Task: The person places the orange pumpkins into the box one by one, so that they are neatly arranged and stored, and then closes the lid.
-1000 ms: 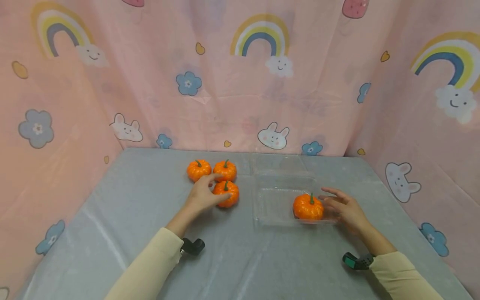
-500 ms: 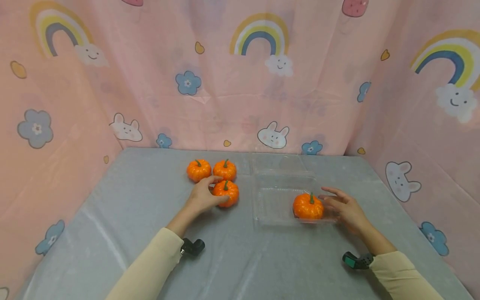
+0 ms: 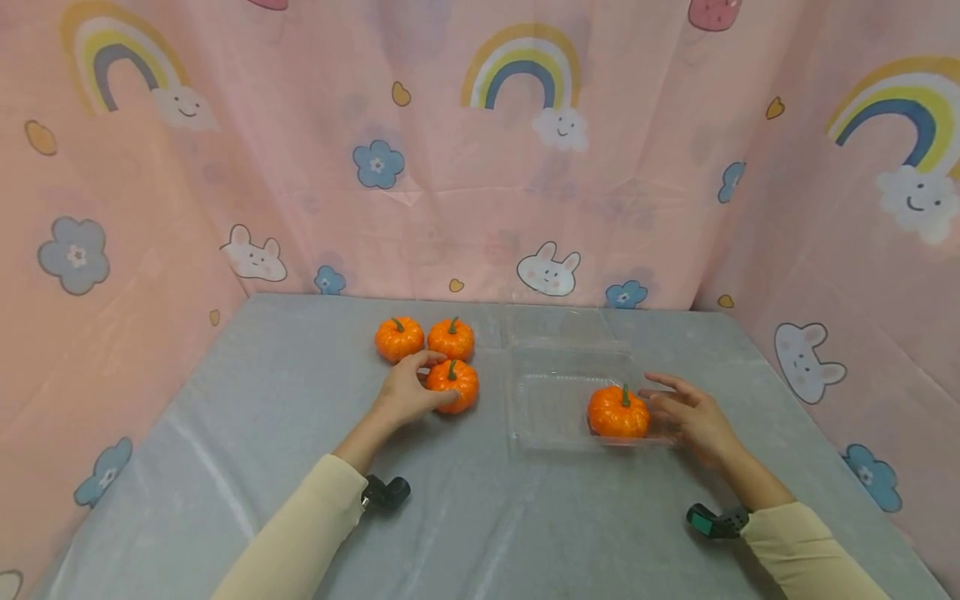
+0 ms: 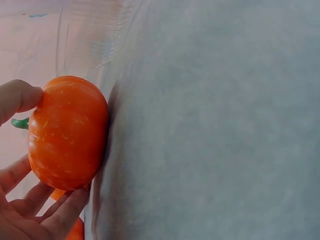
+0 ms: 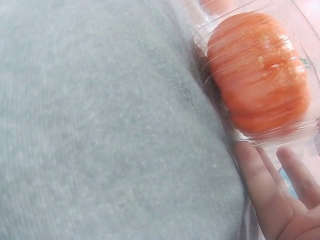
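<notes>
My left hand [image 3: 408,390] holds the nearest of three small orange pumpkins, the front pumpkin [image 3: 454,386], between thumb and fingers. In the left wrist view its thumb meets one side of that pumpkin [image 4: 69,132] near the green stem, and fingertips meet the opposite side. The pumpkin rests on the table. My right hand [image 3: 693,421] is at the right side of a clear plastic container [image 3: 555,443], fingers fairly straight. In the right wrist view, fingertips touch or nearly touch its ribbed wall. Inside, at the container's right front, sits another pumpkin [image 3: 618,412].
Behind the held pumpkin are a back left pumpkin [image 3: 399,339] and a back right pumpkin [image 3: 451,338]. The container's clear lid [image 3: 558,327] lies folded back toward the rear curtain [image 3: 450,225]. A grey cloth [image 3: 465,517] covers the table.
</notes>
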`<state>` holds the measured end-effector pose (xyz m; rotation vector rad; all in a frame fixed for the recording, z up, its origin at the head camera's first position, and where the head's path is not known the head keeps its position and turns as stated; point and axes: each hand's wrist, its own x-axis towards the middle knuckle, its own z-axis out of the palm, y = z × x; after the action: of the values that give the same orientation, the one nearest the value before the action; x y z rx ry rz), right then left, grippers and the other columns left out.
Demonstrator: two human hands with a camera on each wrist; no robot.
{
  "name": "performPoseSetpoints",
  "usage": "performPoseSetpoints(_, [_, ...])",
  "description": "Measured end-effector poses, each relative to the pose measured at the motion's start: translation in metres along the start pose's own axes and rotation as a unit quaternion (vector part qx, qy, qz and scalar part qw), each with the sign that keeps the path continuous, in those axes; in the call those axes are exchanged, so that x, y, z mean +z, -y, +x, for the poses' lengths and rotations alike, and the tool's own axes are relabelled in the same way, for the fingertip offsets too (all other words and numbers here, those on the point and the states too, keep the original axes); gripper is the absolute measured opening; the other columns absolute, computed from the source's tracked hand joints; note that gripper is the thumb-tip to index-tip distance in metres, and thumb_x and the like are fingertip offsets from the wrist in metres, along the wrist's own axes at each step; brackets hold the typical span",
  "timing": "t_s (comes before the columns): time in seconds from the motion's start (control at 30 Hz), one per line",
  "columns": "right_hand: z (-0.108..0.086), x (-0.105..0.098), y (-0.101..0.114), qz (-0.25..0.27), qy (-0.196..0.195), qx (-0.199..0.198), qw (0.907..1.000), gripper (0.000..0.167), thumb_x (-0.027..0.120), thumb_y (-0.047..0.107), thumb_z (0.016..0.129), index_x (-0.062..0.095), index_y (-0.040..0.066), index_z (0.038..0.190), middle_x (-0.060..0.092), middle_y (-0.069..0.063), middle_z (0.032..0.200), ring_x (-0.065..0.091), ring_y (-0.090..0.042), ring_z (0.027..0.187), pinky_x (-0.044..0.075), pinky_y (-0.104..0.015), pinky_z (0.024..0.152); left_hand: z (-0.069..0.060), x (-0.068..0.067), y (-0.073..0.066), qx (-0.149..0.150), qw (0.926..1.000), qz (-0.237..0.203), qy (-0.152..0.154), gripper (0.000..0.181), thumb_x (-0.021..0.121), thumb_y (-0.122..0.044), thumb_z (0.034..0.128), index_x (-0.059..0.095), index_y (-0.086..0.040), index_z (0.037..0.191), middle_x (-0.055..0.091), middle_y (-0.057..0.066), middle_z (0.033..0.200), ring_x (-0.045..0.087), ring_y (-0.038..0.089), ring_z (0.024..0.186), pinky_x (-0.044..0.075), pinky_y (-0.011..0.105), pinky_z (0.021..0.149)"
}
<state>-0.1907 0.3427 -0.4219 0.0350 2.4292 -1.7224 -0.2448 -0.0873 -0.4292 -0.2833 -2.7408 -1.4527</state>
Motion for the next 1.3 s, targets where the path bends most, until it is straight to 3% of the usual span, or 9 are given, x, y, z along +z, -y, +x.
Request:
performPoseSetpoints(0.1, [0.000,0.000,0.000,-0.004,-0.001,0.002,1.0000,0.058,0.051,0.038,0.099,0.036,0.011,0.147,0.064,0.017,0.118,0.065,0.001,0.091,0.057,-0.026,0.079,0.001,0.000,0.000,0.003,1.0000,-0.002,-0.003,0.053,0.083,-0.025,0.0693,0.063,-0.012,0.117,0.065,0.006,0.117,0.061,0.026,0.107,0.051,0.042,0.092])
performPoseSetpoints(0.27, [0.000,0.000,0.000,0.002,-0.001,0.001,1.0000,0.058,0.051,0.038,0.099,0.036,0.011,0.147,0.063,0.024,0.111,0.065,0.001,0.091,0.057,-0.026,0.079,0.000,-0.002,-0.001,-0.003,1.0000,-0.003,0.001,0.053,0.083,-0.026,0.0692,0.063,-0.013,0.117,0.065,0.005,0.118,0.062,0.025,0.106,0.052,0.041,0.091])
performPoseSetpoints(0.53, [-0.001,0.000,0.000,0.005,-0.001,-0.004,1.0000,0.054,0.051,0.036,0.099,0.039,0.012,0.146,0.063,0.028,0.106,0.065,0.001,0.090,0.057,-0.024,0.077,-0.002,-0.008,-0.011,-0.012,0.9998,-0.013,0.009,0.056,0.082,-0.029,0.0695,0.062,-0.015,0.120,0.064,0.002,0.120,0.060,0.024,0.107,0.052,0.041,0.090])
performPoseSetpoints(0.9, [-0.001,0.000,0.001,0.001,0.000,-0.001,1.0000,0.053,0.052,0.037,0.099,0.040,0.015,0.146,0.063,0.028,0.107,0.065,0.001,0.090,0.057,-0.024,0.077,-0.004,-0.014,-0.037,0.026,0.9995,-0.011,0.014,0.058,0.083,-0.028,0.0703,0.061,-0.017,0.123,0.063,0.004,0.119,0.060,0.024,0.107,0.055,0.037,0.087])
performPoseSetpoints(1.3, [-0.001,0.000,0.001,0.005,0.005,-0.005,1.0000,0.055,0.051,0.035,0.099,0.037,0.011,0.147,0.062,0.030,0.107,0.065,0.001,0.090,0.057,-0.025,0.076,0.000,-0.004,-0.068,0.075,0.9934,-0.073,0.046,0.059,0.084,-0.021,0.0695,0.061,-0.012,0.123,0.061,0.004,0.123,0.062,0.024,0.107,0.054,0.036,0.092])
